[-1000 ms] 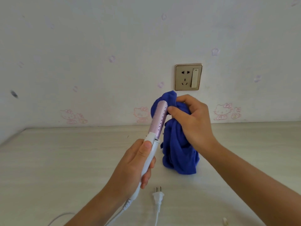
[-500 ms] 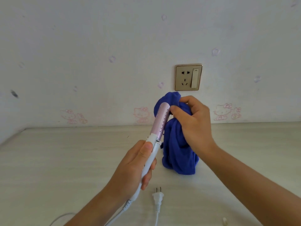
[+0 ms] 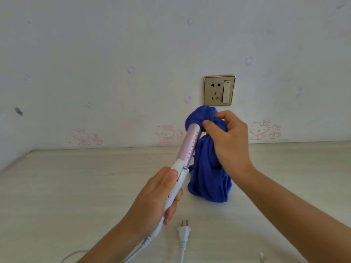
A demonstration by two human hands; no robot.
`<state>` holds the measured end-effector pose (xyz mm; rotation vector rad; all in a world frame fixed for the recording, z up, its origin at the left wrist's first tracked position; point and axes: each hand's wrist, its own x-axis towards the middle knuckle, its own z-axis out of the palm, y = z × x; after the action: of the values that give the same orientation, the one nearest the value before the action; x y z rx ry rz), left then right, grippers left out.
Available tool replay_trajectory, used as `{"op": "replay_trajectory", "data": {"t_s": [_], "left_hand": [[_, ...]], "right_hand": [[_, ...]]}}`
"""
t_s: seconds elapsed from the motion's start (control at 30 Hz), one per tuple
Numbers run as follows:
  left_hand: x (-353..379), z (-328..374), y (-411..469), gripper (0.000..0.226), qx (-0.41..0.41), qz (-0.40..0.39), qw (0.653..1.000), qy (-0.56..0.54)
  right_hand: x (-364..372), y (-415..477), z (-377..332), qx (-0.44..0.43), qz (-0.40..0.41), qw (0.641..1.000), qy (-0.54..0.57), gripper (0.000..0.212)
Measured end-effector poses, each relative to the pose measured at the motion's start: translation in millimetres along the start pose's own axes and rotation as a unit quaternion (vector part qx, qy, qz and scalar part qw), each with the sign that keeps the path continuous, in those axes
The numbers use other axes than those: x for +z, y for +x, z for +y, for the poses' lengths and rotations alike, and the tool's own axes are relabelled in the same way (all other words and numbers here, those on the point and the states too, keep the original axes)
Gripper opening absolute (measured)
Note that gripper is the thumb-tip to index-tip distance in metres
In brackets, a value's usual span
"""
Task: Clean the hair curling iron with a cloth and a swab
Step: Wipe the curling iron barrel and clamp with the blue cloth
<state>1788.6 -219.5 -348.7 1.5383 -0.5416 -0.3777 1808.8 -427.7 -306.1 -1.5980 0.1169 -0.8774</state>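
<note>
The hair curling iron (image 3: 190,145) is a slim wand with a white handle and a pale lilac-pink barrel, a row of small dark dots running down the barrel's right side. It is held in the air above the middle of the tabletop (image 3: 76,186), not touching it. Its long axis climbs from the butt end, low and toward the near edge, to the tip, high and toward the far edge where the wall begins, leaning a little to the right. The left hand (image 3: 157,198) is wrapped round the white handle, thumb laid along the top just below the barrel. The right hand (image 3: 228,141) is bunched on a deep blue cloth (image 3: 209,179), its thumb and fingers pinching the fabric over the barrel's tip, which is hidden inside it. The rest of the cloth hangs down beside the barrel, and its lower folds appear to reach the tabletop. A white cord (image 3: 141,246) leaves the handle's butt toward the near edge. Its plug (image 3: 183,231) lies loose on the tabletop close to that edge, prongs aimed at the wall, where a gold-framed socket (image 3: 219,90) sits just above the cloth.
</note>
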Motion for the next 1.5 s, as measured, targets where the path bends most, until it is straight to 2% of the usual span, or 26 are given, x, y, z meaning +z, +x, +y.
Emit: {"op": "replay_trajectory", "data": {"t_s": [0.23,0.27,0.33,0.4,0.5,0.57,0.6,0.73,0.87,1.13,1.3,1.37,1.5], "left_hand": [[-6,4,2,0.048,0.032,0.005,0.999,0.041],[-6,4,3,0.054,0.019,0.01,1.0,0.022],[-9,5,6,0.065,-0.038,0.005,0.996,-0.083],[-16,7,6,0.063,-0.089,-0.034,0.968,-0.233],[-30,10,7,0.055,-0.109,-0.112,0.889,-0.43],[-36,12,9,0.055,-0.109,-0.167,0.838,-0.507],[-38,14,10,0.054,-0.107,-0.186,0.825,-0.524],[-38,15,12,0.061,-0.093,-0.229,0.802,-0.544],[-37,11,11,0.06,-0.087,-0.238,0.791,-0.557],[-36,10,10,0.056,-0.085,-0.233,0.793,-0.556],[-36,7,11,0.061,-0.089,-0.22,0.815,-0.529],[-36,6,12,0.06,-0.085,-0.202,0.835,-0.505],[-31,1,12,0.059,-0.091,-0.108,0.916,-0.375]], "right_hand": [[-9,13,5,0.036,0.03,0.999,0.014,0.009],[-9,13,5,0.036,0.03,0.999,0.02,0.009],[-7,11,2,0.023,0.02,0.999,0.027,0.01],[-5,8,0,0.016,0.007,0.999,0.029,0.011],[-5,7,0,0.032,0.007,0.999,0.028,0.01],[-7,8,1,0.046,0.012,0.998,0.032,0.009],[-8,9,1,0.049,0.01,0.998,0.034,0.008],[-6,6,2,0.03,-0.007,0.999,0.025,0.012],[-4,4,2,0.02,-0.018,0.999,0.02,0.015],[-4,3,3,0.024,-0.029,0.999,0.022,0.013],[-4,4,1,0.024,-0.04,0.999,0.029,0.012],[-3,3,0,0.022,-0.044,0.998,0.036,0.013],[-7,5,-7,0.01,-0.037,0.997,0.063,0.014]]}}
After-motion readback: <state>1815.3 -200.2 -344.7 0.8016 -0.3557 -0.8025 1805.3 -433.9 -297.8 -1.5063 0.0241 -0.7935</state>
